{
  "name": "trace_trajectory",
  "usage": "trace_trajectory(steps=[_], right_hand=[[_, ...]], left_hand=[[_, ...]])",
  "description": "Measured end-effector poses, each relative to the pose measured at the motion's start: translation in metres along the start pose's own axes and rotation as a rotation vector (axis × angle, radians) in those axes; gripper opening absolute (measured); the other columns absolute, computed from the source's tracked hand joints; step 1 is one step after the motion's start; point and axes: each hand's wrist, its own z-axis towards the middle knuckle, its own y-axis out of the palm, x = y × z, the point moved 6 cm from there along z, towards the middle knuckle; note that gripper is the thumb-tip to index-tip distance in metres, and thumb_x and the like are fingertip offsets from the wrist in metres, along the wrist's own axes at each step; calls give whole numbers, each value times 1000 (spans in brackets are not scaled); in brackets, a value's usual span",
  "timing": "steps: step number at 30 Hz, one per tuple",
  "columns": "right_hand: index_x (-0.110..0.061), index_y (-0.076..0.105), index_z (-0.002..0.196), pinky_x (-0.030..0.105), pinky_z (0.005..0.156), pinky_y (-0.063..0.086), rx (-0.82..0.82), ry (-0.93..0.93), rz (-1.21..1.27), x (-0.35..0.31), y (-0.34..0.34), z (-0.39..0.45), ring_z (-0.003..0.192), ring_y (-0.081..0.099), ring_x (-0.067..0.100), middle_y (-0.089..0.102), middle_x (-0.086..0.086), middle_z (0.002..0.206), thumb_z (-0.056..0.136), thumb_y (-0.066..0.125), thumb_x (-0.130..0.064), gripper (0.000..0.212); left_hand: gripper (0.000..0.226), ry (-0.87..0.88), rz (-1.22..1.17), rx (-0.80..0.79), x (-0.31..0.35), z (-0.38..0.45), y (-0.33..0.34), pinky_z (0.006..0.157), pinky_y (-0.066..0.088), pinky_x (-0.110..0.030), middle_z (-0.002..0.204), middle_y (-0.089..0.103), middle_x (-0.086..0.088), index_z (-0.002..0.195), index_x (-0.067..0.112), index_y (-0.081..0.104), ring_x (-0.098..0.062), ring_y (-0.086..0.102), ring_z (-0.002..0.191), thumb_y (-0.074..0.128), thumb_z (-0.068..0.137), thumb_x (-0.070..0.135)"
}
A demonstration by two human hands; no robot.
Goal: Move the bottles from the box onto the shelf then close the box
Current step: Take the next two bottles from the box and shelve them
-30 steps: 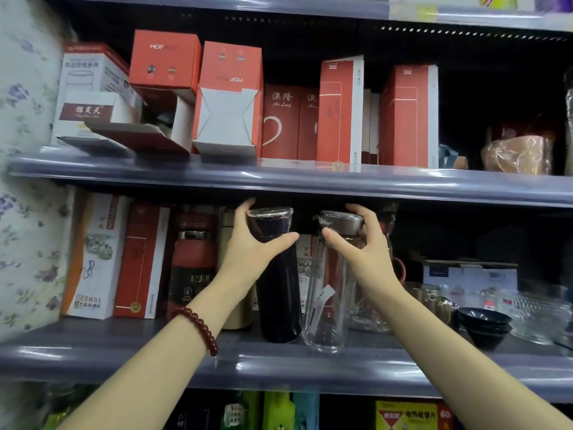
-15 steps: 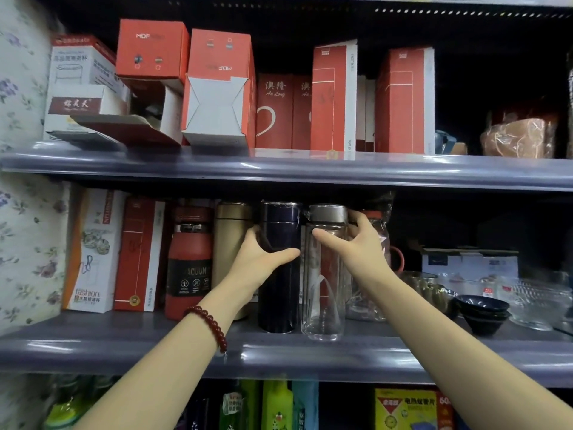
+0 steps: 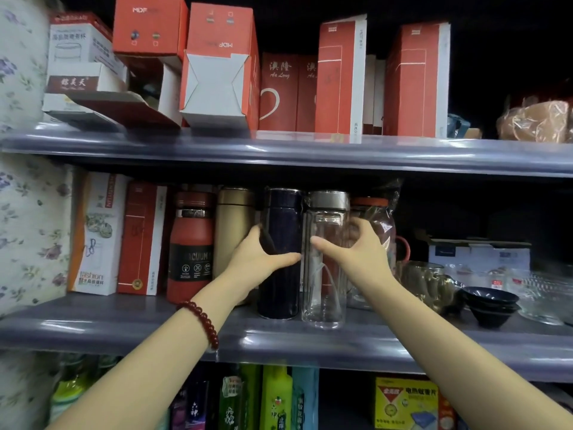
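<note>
A dark navy bottle [image 3: 280,218] stands upright on the middle shelf [image 3: 310,339]. My left hand [image 3: 257,262] wraps its lower half, thumb across the front. Right beside it, touching, stands a clear glass bottle [image 3: 325,293] with a silver lid. My right hand [image 3: 356,256] holds it from the right side, thumb in front, fingers seen through the glass. A gold bottle [image 3: 234,221] and a red vacuum flask [image 3: 190,243] stand to the left. The box is out of view.
Red and white cartons fill the upper shelf [image 3: 310,150] and the middle shelf's left end. A bagged red-lidded jug [image 3: 379,218], glass cups [image 3: 424,280], dark bowls [image 3: 490,305] and a glass dish sit to the right. Colourful bottles stand below.
Both bottles have gone from tilted to upright and further back on the shelf. My hands slid from their tops down to their middles.
</note>
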Motion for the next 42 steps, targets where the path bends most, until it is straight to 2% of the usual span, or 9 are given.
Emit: trace_trajectory(steps=[6, 13, 16, 20, 27, 31, 37, 39, 42], right_hand=[[-23, 46, 132, 47, 94, 52, 6, 110, -35, 15, 5, -6, 113, 58, 22, 57, 1, 130, 53, 80, -59, 93], [-15, 50, 132, 28, 89, 41, 89, 102, -23, 15, 14, 0, 109, 52, 15, 59, 2, 125, 67, 81, -45, 78], [-14, 50, 134, 30, 91, 44, 110, 115, -19, 19, 22, 4, 117, 54, 21, 62, 4, 124, 67, 80, -46, 80], [-13, 48, 135, 27, 85, 41, 122, 125, -21, 24, 28, 7, 114, 56, 21, 61, 6, 125, 70, 78, -46, 79], [-14, 40, 138, 32, 95, 40, 18, 152, -54, 23, 29, 7, 124, 50, 25, 54, 8, 135, 76, 75, -42, 77], [-12, 39, 140, 30, 89, 42, 6, 170, -90, 21, 27, 3, 118, 54, 25, 54, 9, 133, 79, 73, -33, 73], [-12, 37, 139, 28, 83, 40, 33, 179, -94, 15, 20, -15, 111, 53, 21, 48, 10, 137, 83, 70, -23, 65], [-13, 43, 133, 28, 83, 41, 72, 151, -95, 11, 16, -21, 109, 55, 21, 52, 8, 131, 83, 69, -22, 57], [-15, 50, 124, 21, 71, 42, 72, 111, -64, 4, 16, -31, 98, 57, 17, 59, 4, 115, 83, 68, -22, 45]], left_hand=[[89, -9, 134, 105, -7, -17, -5, 101, 44, -36, 134, 53, -3, 134, 19, 44, -22, 48, 125, 84, 60, 45], [68, -18, 108, 229, -10, -13, -1, 97, 41, -31, 128, 56, -6, 126, 16, 53, -22, 47, 125, 82, 67, 36], [70, -16, 112, 242, -11, -11, 3, 99, 39, -31, 132, 52, -8, 131, 14, 49, -22, 41, 128, 80, 71, 34], [78, -17, 131, 243, -13, -7, 6, 102, 40, -33, 137, 50, -9, 138, 13, 42, -24, 43, 130, 78, 73, 36], [81, 41, 300, 250, -7, -13, 9, 98, 43, -35, 136, 50, -13, 140, 7, 36, -28, 46, 128, 73, 76, 41], [70, 69, 418, 293, 2, -16, 6, 80, 44, -29, 124, 55, -15, 125, 6, 49, -28, 55, 112, 74, 73, 46], [73, 52, 465, 287, 4, -23, 5, 87, 47, -35, 129, 49, -18, 130, 5, 44, -31, 54, 114, 72, 76, 45], [70, 58, 456, 275, 4, -25, 3, 88, 47, -36, 128, 51, -18, 131, 6, 44, -32, 54, 115, 72, 78, 41], [63, 90, 436, 287, 5, -33, -5, 85, 46, -34, 123, 58, -16, 130, 5, 47, -30, 56, 113, 69, 82, 37]])
